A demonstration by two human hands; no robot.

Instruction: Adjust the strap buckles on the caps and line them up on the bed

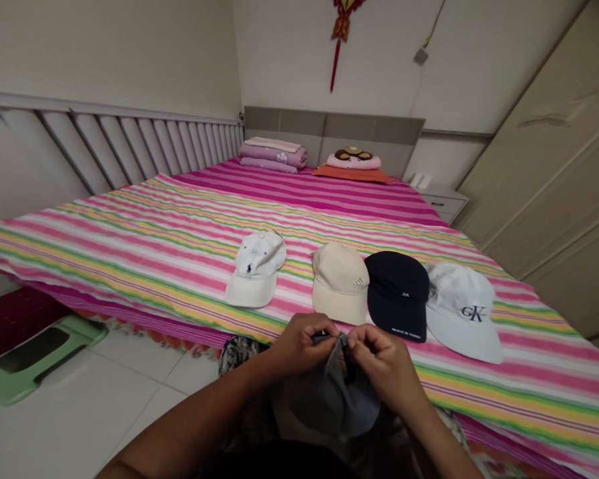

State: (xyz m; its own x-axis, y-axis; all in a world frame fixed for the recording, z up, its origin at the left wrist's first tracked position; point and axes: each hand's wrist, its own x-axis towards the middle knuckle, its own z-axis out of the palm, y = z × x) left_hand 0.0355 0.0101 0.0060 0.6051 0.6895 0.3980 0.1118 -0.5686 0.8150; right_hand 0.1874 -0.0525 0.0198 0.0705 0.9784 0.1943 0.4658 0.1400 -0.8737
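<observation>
Both my hands pinch a dark grey cap (337, 399) above my lap, at the near edge of the bed. My left hand (302, 342) grips its strap end from the left; my right hand (382, 359) holds the strap close beside it, fingertips almost meeting. The cap's lower part lies in shadow. Beyond my hands, a beige cap (340, 279), a navy cap (398, 293) and a white cap with CK-like letters (464, 309) sit side by side. Farther left is a white cap with a small dark logo (257, 269).
A striped sheet (144, 226) covers the bed. Folded purple bedding (274, 156) and an orange pillow (352, 174) rest by the headboard (297, 123). A green stool (44, 352) stands on the floor at left, a nightstand (442, 199) at back right.
</observation>
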